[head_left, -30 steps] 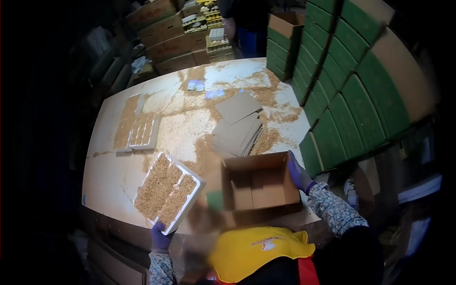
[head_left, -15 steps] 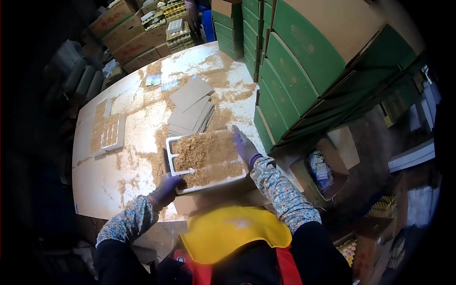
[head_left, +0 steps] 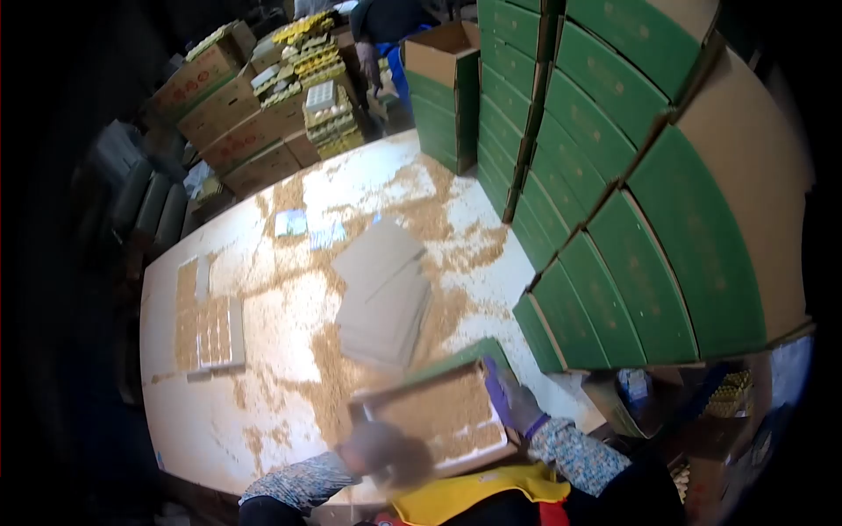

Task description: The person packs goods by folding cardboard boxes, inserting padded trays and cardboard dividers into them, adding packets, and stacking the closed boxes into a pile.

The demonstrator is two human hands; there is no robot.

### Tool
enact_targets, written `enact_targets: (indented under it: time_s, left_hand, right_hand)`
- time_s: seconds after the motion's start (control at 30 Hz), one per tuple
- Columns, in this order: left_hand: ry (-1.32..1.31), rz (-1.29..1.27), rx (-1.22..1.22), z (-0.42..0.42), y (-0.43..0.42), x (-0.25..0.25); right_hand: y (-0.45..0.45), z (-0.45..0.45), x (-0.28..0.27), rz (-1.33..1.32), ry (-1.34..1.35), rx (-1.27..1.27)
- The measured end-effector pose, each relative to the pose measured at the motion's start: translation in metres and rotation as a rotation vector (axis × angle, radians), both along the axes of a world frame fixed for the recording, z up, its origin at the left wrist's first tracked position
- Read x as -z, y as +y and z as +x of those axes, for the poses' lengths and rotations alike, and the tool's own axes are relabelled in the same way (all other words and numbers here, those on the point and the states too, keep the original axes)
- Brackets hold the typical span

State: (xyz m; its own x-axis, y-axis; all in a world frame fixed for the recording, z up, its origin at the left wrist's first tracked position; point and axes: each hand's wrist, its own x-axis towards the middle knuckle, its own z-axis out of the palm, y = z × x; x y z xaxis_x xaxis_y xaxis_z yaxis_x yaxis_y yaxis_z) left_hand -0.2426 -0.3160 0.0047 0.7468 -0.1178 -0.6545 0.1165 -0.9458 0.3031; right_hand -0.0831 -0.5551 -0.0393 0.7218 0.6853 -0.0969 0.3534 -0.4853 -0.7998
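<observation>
A box (head_left: 499,354) with a green outer side lies near the table's front edge. Inside it sits a white tray (head_left: 497,434) filled with brown husk-like bits. My right hand (head_left: 511,399), in a purple glove, rests on the box's right wall with its fingers stretched along it. My left hand (head_left: 386,454) is smeared by motion over the box's near left corner; its fingers cannot be made out. Just beyond the box lies a pile of grey cardboard sheets (head_left: 381,298).
Stacked green boxes (head_left: 605,263) line the table's right side. White trays (head_left: 235,331) with husk lie at the left of the husk-strewn table (head_left: 289,302). Cartons (head_left: 248,131) and egg trays (head_left: 329,118) stand behind. Another person (head_left: 386,35) is at the back.
The tray of husk has moved from my left hand at the left into the box. My left hand has come over to the box's near left corner and blurred. The view has also shifted.
</observation>
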Motion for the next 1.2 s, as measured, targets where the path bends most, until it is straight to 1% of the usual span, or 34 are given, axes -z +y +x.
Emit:
enact_targets:
  time_s: [0.03,0.07,0.1,0.13,0.17,0.23,0.3,0.33,0.37,0.4,0.43,0.47,0.5,0.53,0.57,0.6,0.63,0.67,0.7,0.77,0.8,0.83,0.87,0.9,0.93,0.97,1.0,1.07,1.1,1.13,1.17,1.2]
  left_hand:
    - [0.035,0.017,0.118,0.036,0.031,0.013]
    - [0.026,-0.185,0.005,0.098,0.048,-0.052]
    - [0.184,-0.216,-0.056,0.140,0.099,0.018]
    - [0.142,-0.356,-0.531,0.190,0.123,0.021]
    - [-0.023,-0.323,-0.606,0.235,0.151,0.033]
    - [-0.335,0.368,-0.708,0.287,0.175,0.114]
    - [-0.075,0.298,-0.841,0.294,0.199,0.156]
    - [-0.089,0.377,-0.839,0.296,0.205,0.194]
    - [-0.195,0.459,-0.770,0.296,0.205,0.208]
    - [-0.412,0.638,-0.704,0.292,0.213,0.249]
    - [-0.540,0.506,-0.528,0.283,0.232,0.256]
    - [-0.529,0.524,-0.555,0.284,0.274,0.315]
    - [-0.793,0.723,-0.370,0.259,0.237,0.286]
    - [-0.759,0.711,-0.335,0.251,0.238,0.282]
    - [-0.615,0.651,-0.315,0.241,0.238,0.280]
    - [-0.496,0.613,-0.287,0.232,0.243,0.278]
    - [-0.405,0.578,-0.238,0.227,0.239,0.282]
    - [-0.366,0.540,-0.193,0.221,0.238,0.285]
    - [-0.352,0.501,-0.178,0.214,0.235,0.288]
    - [-0.276,0.357,-0.369,0.194,0.202,0.245]
    - [-0.251,0.336,-0.378,0.194,0.180,0.222]
    - [-0.278,0.367,-0.357,0.196,0.173,0.222]
    - [-0.222,0.349,-0.316,0.197,0.165,0.214]
    - [-0.166,0.331,-0.280,0.197,0.157,0.206]
    - [-0.274,0.460,-0.232,0.195,0.156,0.217]
    - [-0.285,0.464,-0.236,0.193,0.163,0.221]
    - [-0.320,0.479,-0.281,0.189,0.160,0.207]
    - [-0.411,0.515,-0.334,0.173,0.160,0.176]
    - [-0.485,0.471,-0.370,0.163,0.171,0.164]
    - [-0.567,0.355,-0.376,0.148,0.172,0.140]
    - [-0.730,0.485,-0.417,0.133,0.178,0.131]
    - [-0.759,0.443,-0.461,0.115,0.189,0.119]
  right_hand:
    - [0.007,-0.002,-0.013,-0.161,0.068,-0.008]
    - [0.014,-0.004,-0.025,-0.329,0.129,-0.031]
    - [0.021,-0.003,-0.025,-0.415,0.175,-0.014]
    - [0.027,-0.002,-0.025,-0.504,0.220,-0.001]
    - [0.021,-0.004,-0.017,-0.263,0.238,0.078]
    - [-0.024,-0.029,0.036,0.111,0.100,0.197]
    - [-0.071,-0.031,0.017,0.095,-0.159,0.253]
    - [-0.104,-0.036,0.011,-0.033,-0.118,0.386]
    - [-0.133,-0.030,0.001,-0.118,-0.132,0.511]
    - [-0.155,-0.009,-0.004,-0.184,-0.208,0.610]
    - [-0.179,0.012,-0.004,-0.258,-0.291,0.689]
    - [-0.206,0.024,0.001,-0.356,-0.363,0.741]
    - [-0.232,0.040,0.014,-0.484,-0.441,0.720]
    - [-0.259,0.051,0.031,-0.630,-0.501,0.662]
    - [-0.278,0.059,0.050,-0.774,-0.537,0.580]
    - [-0.292,0.060,0.072,-0.873,-0.557,0.505]
    - [-0.302,0.063,0.094,-0.910,-0.570,0.465]
    - [-0.312,0.073,0.110,-0.895,-0.579,0.485]
    - [-0.316,0.079,0.126,-0.605,-0.512,0.573]
    - [-0.320,0.077,0.137,-0.308,-0.436,0.656]
    - [-0.320,0.073,0.139,-0.622,-0.414,0.577]
    - [-0.321,0.071,0.139,-0.931,-0.380,0.484]
    - [-0.325,0.073,0.131,-0.774,-0.374,0.609]
    - [-0.324,0.074,0.126,-0.759,-0.383,0.619]
    - [-0.326,0.076,0.124,-0.795,-0.338,0.728]
    - [-0.329,0.077,0.121,-0.832,-0.289,0.837]
    - [-0.335,0.078,0.135,-0.825,-0.292,0.839]
    - [-0.341,0.076,0.160,-1.085,-0.172,0.786]
    - [-0.349,0.074,0.158,-1.080,-0.180,0.768]
    - [-0.366,0.074,0.154,-0.979,-0.239,0.606]
    - [-0.370,0.070,0.132,-0.907,-0.255,0.530]
    - [-0.374,0.064,0.107,-0.835,-0.266,0.453]
